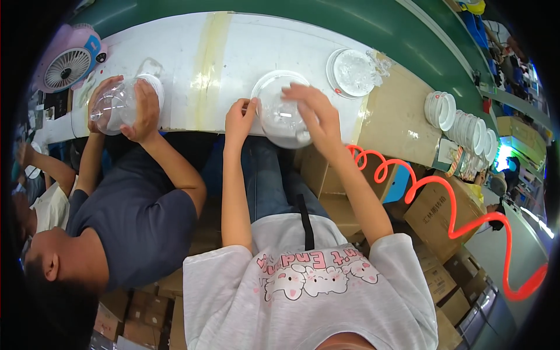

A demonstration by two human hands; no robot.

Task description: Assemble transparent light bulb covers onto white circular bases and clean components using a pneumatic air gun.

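Note:
A clear, rounded plastic dome [284,125] is tilted at the table's near edge, with a white round ring [280,74] at its far side. At the left of the dome, my left hand [240,119] has its thumb and fingers closed at the rim. My right hand [318,114] lies over the dome's right side, fingers apart and stretched across it, slightly blurred. Whether the ring and dome are joined cannot be told. Farther right on the table, stacked white round plates [353,71] bear crumpled clear plastic pieces [376,65].
At left a co-worker's hands [143,111] hold another clear dome [114,108]. A pink fan [70,61] stands at the far left. Stacks of white rings [466,131] stand on the right. A coiled red hose [449,216] hangs across the right side, above cardboard boxes [434,219].

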